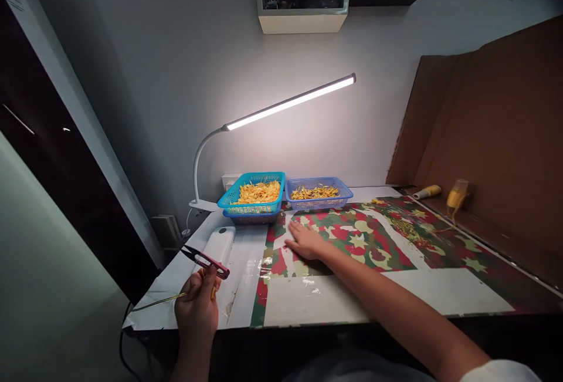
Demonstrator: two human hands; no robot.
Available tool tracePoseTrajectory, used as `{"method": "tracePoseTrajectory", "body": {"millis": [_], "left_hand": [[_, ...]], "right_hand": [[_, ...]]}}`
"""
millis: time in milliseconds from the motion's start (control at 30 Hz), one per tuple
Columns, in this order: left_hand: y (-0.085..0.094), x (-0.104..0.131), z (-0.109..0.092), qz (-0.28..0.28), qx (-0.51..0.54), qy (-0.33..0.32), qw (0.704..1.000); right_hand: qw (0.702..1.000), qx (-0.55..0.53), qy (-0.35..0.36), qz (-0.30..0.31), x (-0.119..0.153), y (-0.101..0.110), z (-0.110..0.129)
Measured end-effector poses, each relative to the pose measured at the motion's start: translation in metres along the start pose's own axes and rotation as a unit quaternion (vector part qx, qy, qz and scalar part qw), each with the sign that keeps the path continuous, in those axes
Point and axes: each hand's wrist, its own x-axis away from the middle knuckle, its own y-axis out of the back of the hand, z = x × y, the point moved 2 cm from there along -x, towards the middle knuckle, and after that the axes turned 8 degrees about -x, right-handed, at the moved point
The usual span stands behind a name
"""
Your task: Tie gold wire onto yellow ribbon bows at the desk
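My left hand (197, 306), near the table's front left, is closed around small thread snips (206, 261) with dark blades and a reddish handle. The blades point up and to the left. A thin yellowish cord (162, 300) runs out of the same hand towards the left table edge. My right hand (307, 241) rests on the camouflage-patterned table cover (347, 241), fingers stretched out, and nothing shows in it. Just behind it stands a purple-blue basket (344, 195) with yellow pieces (314, 192). Beside that, a teal basket (225, 202) holds more yellow pieces (259, 192).
A lit desk lamp (290, 102) arches over the baskets. Left of the cover lies a white oblong object (220, 245). At the right, a cardboard panel (492, 129) stands behind a yellow-wound spool (457, 195) and a light roll (427, 192). A cabinet (303, 23) hangs above.
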Motion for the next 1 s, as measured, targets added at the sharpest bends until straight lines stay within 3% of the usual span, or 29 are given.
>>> {"method": "tracePoseTrajectory", "body": {"millis": [67, 167, 233, 267, 333, 433, 533, 633, 767, 900, 1000], "left_hand": [[0.0, 0.0, 0.001, 0.001, -0.005, -0.005, 1.0], [0.0, 0.0, 0.0, 0.005, -0.025, -0.021, 0.999], [-0.001, 0.0, -0.001, 0.01, -0.033, -0.032, 0.999], [-0.002, 0.0, -0.002, 0.012, -0.035, -0.034, 0.999], [-0.003, 0.001, -0.004, 0.012, -0.035, -0.033, 0.999], [-0.004, 0.001, -0.006, 0.0, -0.034, -0.03, 0.999], [-0.002, 0.0, -0.004, -0.003, -0.032, -0.028, 0.999], [0.001, -0.003, -0.001, 0.004, -0.038, -0.024, 0.999], [0.001, -0.003, -0.001, 0.011, -0.047, -0.008, 0.999], [-0.004, 0.001, -0.008, -0.008, -0.045, -0.025, 0.999], [-0.007, 0.003, -0.011, -0.011, -0.045, -0.015, 0.999]], "right_hand": [[0.994, 0.011, -0.11, -0.026, 0.026, 0.019, -0.037], [0.93, 0.041, -0.35, -0.101, 0.067, 0.05, -0.083], [0.902, 0.063, -0.407, -0.127, 0.083, 0.064, -0.09], [0.91, 0.065, -0.386, -0.135, 0.084, 0.066, -0.085], [0.949, 0.051, -0.28, -0.138, 0.072, 0.06, -0.061], [0.996, -0.003, -0.072, -0.056, 0.033, 0.028, -0.009], [0.998, -0.017, 0.059, -0.012, -0.007, -0.004, 0.027], [0.999, -0.031, 0.039, -0.021, -0.03, -0.014, 0.028], [0.999, -0.016, -0.034, -0.031, -0.028, 0.001, -0.004], [0.995, 0.0, -0.097, -0.028, 0.0, 0.022, -0.043], [0.988, 0.019, -0.148, -0.031, 0.041, 0.039, -0.078]]}}
